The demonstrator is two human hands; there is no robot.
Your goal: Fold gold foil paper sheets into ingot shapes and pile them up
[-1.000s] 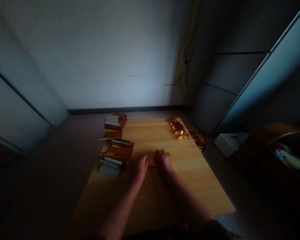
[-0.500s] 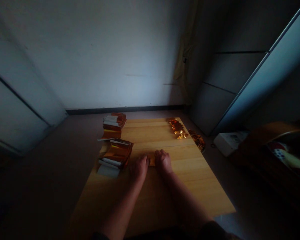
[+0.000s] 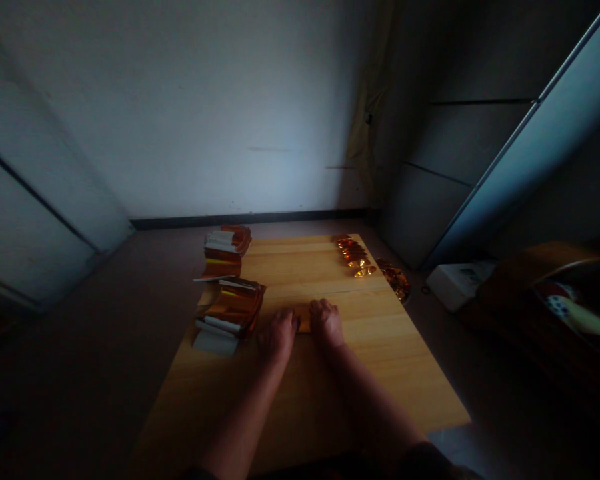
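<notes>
My left hand (image 3: 279, 337) and my right hand (image 3: 327, 323) rest on the wooden board (image 3: 375, 360), fingers curled down. Between them lies a small folded gold foil piece (image 3: 304, 319), gripped at both ends. Left of my left hand stand a near stack of gold foil and white paper (image 3: 229, 310) and a farther stack (image 3: 223, 252). A row of folded gold foil pieces (image 3: 353, 257) lies along the board's far right corner. A further heap of gold foil pieces (image 3: 394, 281) lies just past the right edge.
The board sits on a dark floor, with a pale wall (image 3: 230, 120) behind it. To the right are a white box (image 3: 459, 285), a brown container (image 3: 545, 293) holding patterned cloth, and grey cabinet doors (image 3: 460, 153).
Both hands stay on the foil piece with no clear movement. The whole view drifts slightly, and nothing on the board has visibly shifted.
</notes>
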